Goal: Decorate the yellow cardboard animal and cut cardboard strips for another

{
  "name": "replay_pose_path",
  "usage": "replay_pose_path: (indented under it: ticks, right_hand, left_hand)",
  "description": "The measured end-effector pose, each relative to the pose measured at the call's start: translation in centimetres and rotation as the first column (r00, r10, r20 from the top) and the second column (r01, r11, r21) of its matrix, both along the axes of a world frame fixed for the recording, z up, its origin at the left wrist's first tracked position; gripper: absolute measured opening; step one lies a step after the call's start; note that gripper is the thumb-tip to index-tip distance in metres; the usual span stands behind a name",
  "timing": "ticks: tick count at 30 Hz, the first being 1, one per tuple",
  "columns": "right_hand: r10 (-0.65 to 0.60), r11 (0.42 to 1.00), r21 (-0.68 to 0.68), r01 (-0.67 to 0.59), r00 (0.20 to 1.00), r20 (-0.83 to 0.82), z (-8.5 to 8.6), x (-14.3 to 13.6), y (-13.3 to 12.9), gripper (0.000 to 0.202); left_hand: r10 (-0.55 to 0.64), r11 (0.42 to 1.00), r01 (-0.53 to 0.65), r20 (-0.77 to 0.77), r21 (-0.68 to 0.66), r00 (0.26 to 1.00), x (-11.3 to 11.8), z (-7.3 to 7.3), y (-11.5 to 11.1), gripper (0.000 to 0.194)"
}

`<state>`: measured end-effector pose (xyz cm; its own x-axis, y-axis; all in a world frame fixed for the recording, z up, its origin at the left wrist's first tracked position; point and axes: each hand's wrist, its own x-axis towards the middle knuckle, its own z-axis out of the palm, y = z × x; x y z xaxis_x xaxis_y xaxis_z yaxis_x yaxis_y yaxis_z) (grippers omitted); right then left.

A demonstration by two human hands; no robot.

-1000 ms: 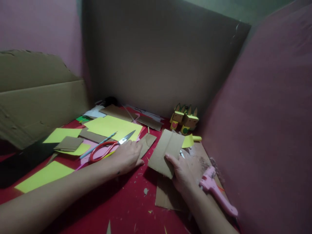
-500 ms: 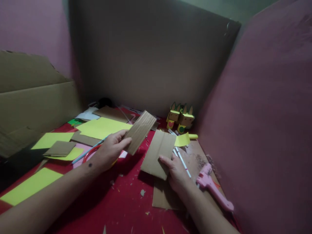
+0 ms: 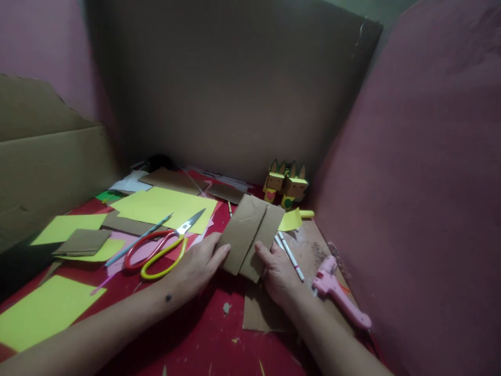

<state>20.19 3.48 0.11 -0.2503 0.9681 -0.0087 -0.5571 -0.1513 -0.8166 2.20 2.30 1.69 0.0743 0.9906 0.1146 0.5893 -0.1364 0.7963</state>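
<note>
Head cam, looking down: both hands are up close to each other but not touching, each clamped on a bit of cardboard. The left hand point(image 3: 201, 261) has a cardboard strip point(image 3: 240, 235) pinched at its lower left edge, thumb on top. The right hand point(image 3: 281, 269) grips a second cardboard piece point(image 3: 270, 227) from the right, thumb on top there too. The strip is laid over part of that second piece, both tilted, pretty much in the middle of the view, above the red tabletop point(image 3: 207, 334). Another flat bit, a brown sheet point(image 3: 261, 310), lies below the right hand.

Just past the left hand there's a pair of scissors point(image 3: 182, 230) with one red and one yellow handle, blades on a big yellow sheet point(image 3: 156, 204), and a blue pencil point(image 3: 136, 242) next to them. Over on the right, a pink glue gun point(image 3: 334, 290) lies near the right forearm, with white pens point(image 3: 290, 256) closer to the hand. Two little cardboard figures point(image 3: 295, 187) stand at the back.
</note>
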Motion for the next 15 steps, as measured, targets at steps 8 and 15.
replay_pose_path:
  ticks: [8, 15]
  right_hand:
    - [0.035, 0.999, 0.000, -0.035, 0.999, -0.002, 0.2, 0.0, -0.1, 0.045]
    - [-0.049, 0.996, -0.073, 0.049, 0.999, -0.003, -0.4, 0.2, 0.6, 0.051]
  left_hand:
    - [-0.008, 0.998, 0.015, -0.098, 0.068, 0.995, 0.4, 0.3, 0.0, 0.033]
    - [0.142, 0.983, -0.162, 0.202, 0.088, 0.969, -2.1, 3.6, -0.4, 0.034]
